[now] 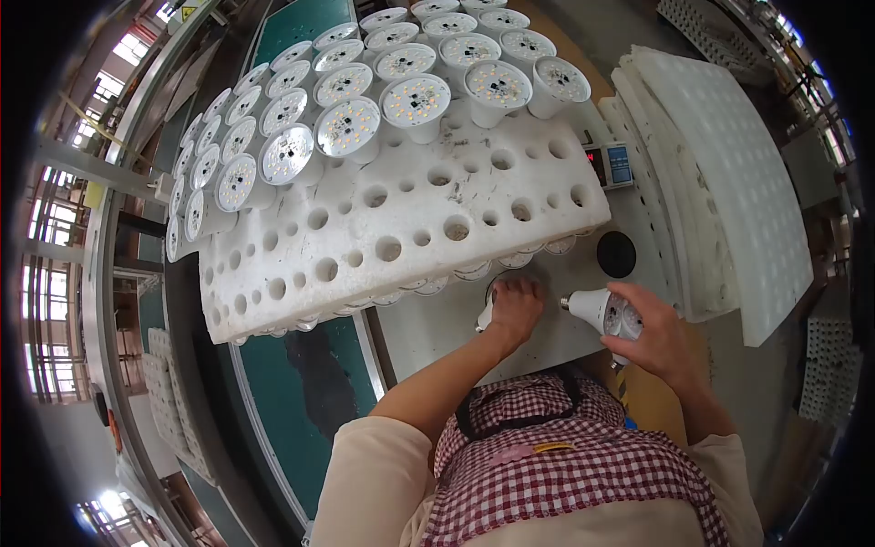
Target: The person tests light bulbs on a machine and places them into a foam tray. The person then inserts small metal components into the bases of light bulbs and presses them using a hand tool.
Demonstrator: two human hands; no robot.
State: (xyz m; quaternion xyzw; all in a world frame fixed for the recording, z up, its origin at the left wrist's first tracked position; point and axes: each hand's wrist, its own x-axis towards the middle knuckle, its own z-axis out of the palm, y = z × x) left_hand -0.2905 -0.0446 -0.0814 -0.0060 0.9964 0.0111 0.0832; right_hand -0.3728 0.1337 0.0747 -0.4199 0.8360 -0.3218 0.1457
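Observation:
My right hand (658,335) is curled around LED bulbs at the right of the work surface. One white bulb (588,305) lies sideways in it with its screw base pointing left, and a second metal base shows below the fingers. Under the front edge of the foam tray (492,187), my left hand (519,308) is closed around another white bulb (486,314), whose base points down toward me. My fingers hide most of that one. Rows of upright white LED bulbs (416,100), their round LED boards uncovered, stand in the tray's far holes.
A small meter with a red display (609,166) and a black round disc (616,254) sit right of the tray. White foam trays (729,173) are stacked at the right. The tray's near rows show bare holes. A green conveyor belt (283,392) runs at the left.

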